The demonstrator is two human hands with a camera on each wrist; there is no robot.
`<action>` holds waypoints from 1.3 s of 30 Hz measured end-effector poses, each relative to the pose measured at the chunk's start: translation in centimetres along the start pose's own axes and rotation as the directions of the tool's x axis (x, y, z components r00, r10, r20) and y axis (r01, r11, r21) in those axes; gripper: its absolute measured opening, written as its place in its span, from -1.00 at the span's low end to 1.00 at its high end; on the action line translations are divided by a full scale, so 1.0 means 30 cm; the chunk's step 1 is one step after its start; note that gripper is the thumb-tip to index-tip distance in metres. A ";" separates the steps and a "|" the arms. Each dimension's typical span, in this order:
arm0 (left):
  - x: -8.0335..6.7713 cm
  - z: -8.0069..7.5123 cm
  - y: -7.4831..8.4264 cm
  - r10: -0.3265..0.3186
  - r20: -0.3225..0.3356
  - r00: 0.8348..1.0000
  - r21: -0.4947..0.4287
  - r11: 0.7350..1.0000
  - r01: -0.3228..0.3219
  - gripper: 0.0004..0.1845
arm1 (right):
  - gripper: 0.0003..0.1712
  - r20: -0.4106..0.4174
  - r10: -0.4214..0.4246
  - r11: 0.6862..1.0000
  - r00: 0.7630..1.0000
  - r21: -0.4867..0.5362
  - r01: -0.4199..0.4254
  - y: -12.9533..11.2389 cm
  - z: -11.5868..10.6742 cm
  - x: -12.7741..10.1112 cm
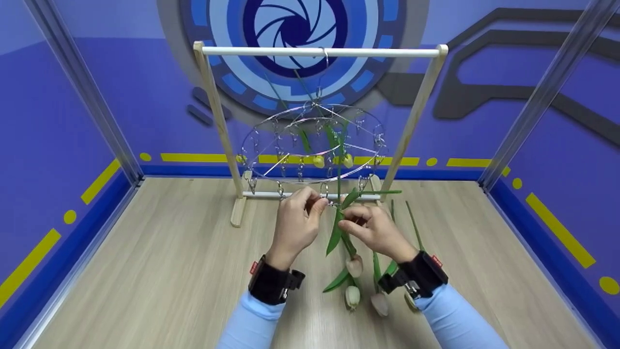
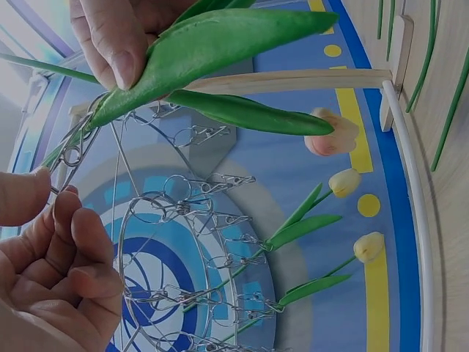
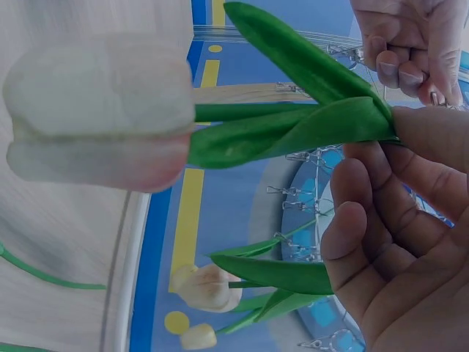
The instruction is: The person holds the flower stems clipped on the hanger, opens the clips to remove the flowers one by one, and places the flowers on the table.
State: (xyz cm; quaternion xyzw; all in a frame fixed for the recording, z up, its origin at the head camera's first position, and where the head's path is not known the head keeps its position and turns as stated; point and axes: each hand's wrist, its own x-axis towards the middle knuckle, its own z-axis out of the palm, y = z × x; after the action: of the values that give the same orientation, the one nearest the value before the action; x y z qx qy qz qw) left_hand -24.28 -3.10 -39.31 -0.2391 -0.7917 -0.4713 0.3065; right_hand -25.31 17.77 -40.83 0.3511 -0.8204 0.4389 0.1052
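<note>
A round wire clip hanger (image 1: 312, 145) hangs from a wooden rack with a white top bar (image 1: 319, 51). Two yellow-white tulips (image 1: 318, 161) hang head down from its far clips. My left hand (image 1: 317, 203) pinches a metal clip (image 2: 71, 155) on the hanger's near rim. My right hand (image 1: 346, 223) grips the stem of a pale tulip (image 1: 355, 265) held head down, its stem end up at that clip. Its green leaves (image 2: 220, 44) spread between both hands. In the right wrist view the tulip's bloom (image 3: 102, 121) fills the left side, close to the right hand (image 3: 388, 220).
More tulips (image 1: 352, 295) lie on the wooden table (image 1: 160, 271) under my right wrist, with loose stems (image 1: 414, 223) to the right. The rack's feet (image 1: 237, 213) stand at the table's far middle. Blue walls close in on three sides.
</note>
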 end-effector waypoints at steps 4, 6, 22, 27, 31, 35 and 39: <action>0.001 -0.002 0.003 0.016 -0.005 1.000 0.010 1.000 -0.016 -0.83 | -0.88 -0.002 0.021 1.000 1.000 -0.022 -0.021 -0.005 -0.003 -0.001; 0.001 -0.002 0.004 0.019 -0.006 1.000 0.009 1.000 -0.019 -0.83 | -0.88 -0.001 0.025 0.999 1.000 -0.026 -0.025 -0.006 -0.004 0.000; 0.006 -0.006 0.008 0.032 -0.019 0.999 0.016 0.999 -0.032 -0.82 | -0.90 0.003 0.063 0.998 0.998 -0.016 -0.063 -0.012 -0.007 -0.003; 0.006 -0.009 0.009 0.031 -0.021 0.999 0.015 0.999 -0.030 -0.82 | -0.91 0.002 0.060 0.998 0.998 -0.002 -0.060 -0.007 -0.010 -0.004; 0.006 -0.010 0.010 0.032 -0.024 0.999 0.016 0.999 -0.031 -0.82 | -0.93 -0.012 0.029 1.000 0.999 -0.001 -0.029 -0.005 -0.011 -0.005; 0.006 -0.010 0.013 0.026 -0.023 0.999 0.017 1.000 -0.025 -0.82 | -0.93 -0.023 0.009 1.000 1.000 0.007 -0.008 -0.001 -0.010 -0.006; 0.006 -0.011 0.015 0.023 -0.022 0.999 0.022 0.999 -0.023 -0.82 | -0.90 -0.020 0.015 1.000 1.000 0.001 -0.015 0.001 -0.010 -0.006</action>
State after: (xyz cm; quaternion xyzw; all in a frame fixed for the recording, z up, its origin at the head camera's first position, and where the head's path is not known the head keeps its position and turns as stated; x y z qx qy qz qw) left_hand -24.02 -3.17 -38.81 -0.2396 -0.7904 -0.4617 0.3234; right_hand -25.22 18.11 -40.75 0.3407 -0.8218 0.4433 0.1098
